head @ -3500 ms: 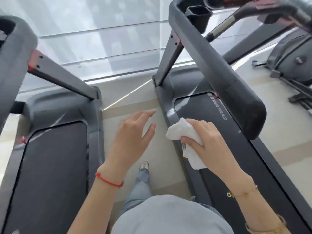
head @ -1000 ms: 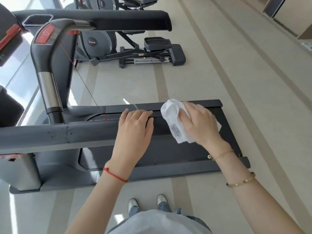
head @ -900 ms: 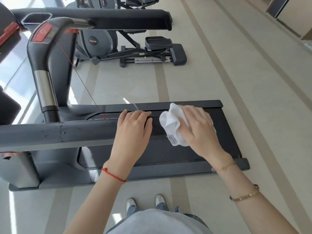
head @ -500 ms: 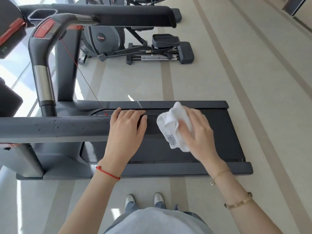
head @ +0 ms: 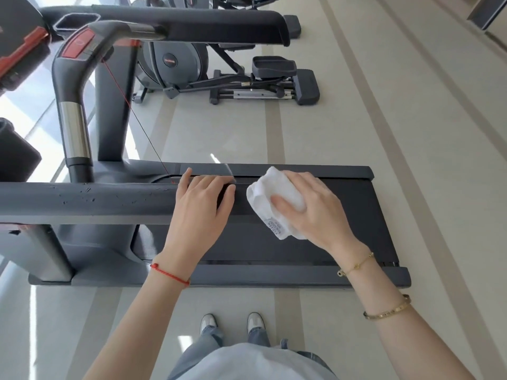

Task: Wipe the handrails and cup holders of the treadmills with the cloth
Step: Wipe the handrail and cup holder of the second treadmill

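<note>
The near grey handrail of the treadmill runs in from the left and ends under my left hand, which rests on top of its end with the fingers laid over the far edge. Just right of that end, my right hand grips a bunched white cloth above the black belt. The cloth hangs close to the rail's tip; contact cannot be told. The far handrail and a cup holder lie at the top left.
A curved front handle with a red pad and steel sleeve rises at the left, with a thin red cord hanging from it. An elliptical machine stands beyond the treadmill. Beige striped floor spreads right; my shoes are below.
I have turned from the aisle between two treadmills to face one side-on. Over the last second my right hand has brought the cloth slightly left toward the rail's end; my left hand stays on the rail.
</note>
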Available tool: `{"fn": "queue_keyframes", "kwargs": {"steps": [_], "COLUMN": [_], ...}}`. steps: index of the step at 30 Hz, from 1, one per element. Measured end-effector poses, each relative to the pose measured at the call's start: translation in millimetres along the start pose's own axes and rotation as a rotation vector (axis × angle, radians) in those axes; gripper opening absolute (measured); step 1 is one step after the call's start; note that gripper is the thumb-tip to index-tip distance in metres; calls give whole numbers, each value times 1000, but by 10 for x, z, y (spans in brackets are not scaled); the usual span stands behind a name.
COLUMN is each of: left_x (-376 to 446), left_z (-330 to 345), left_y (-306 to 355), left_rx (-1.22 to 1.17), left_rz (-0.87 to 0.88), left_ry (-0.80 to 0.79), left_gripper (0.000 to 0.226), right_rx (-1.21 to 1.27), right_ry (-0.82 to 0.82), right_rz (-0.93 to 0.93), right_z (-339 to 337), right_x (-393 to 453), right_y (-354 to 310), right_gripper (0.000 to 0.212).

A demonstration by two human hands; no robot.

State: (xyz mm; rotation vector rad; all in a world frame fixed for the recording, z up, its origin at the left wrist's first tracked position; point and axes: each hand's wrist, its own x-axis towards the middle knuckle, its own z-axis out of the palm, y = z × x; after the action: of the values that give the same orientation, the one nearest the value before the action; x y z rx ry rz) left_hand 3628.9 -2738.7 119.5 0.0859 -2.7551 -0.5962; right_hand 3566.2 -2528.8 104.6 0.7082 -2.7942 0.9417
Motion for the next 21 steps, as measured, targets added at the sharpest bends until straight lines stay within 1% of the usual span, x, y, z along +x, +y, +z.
{"fn": "queue_keyframes", "kwargs": {"steps": [4,8,12,16,21], "left_x": [-56,-181,-320,-422,-440], "left_z": [-176,-465,-746,-1033,-1376], "left_y": [-124,-485,-980,-1559,-2293], "left_rx": [-31,-25,8,42,68], "left_rz": [18,-64,-167,-232,-222], "left_ry": [98,165,198,232,219], "left_gripper": [27,28,28,27,28], "right_rx": [-304,-425,-452,-507,-514], "right_ry": [39,29,17,36,39], "right_rz": [-184,-268,-336,-374,-391], "right_z": [108,370,733,1073,1505], "right_x": [140,324,471,577,697], "right_y": [-183,-556,-1021,-1442,-2010], "right_gripper": [61,73,71,66,61]}}
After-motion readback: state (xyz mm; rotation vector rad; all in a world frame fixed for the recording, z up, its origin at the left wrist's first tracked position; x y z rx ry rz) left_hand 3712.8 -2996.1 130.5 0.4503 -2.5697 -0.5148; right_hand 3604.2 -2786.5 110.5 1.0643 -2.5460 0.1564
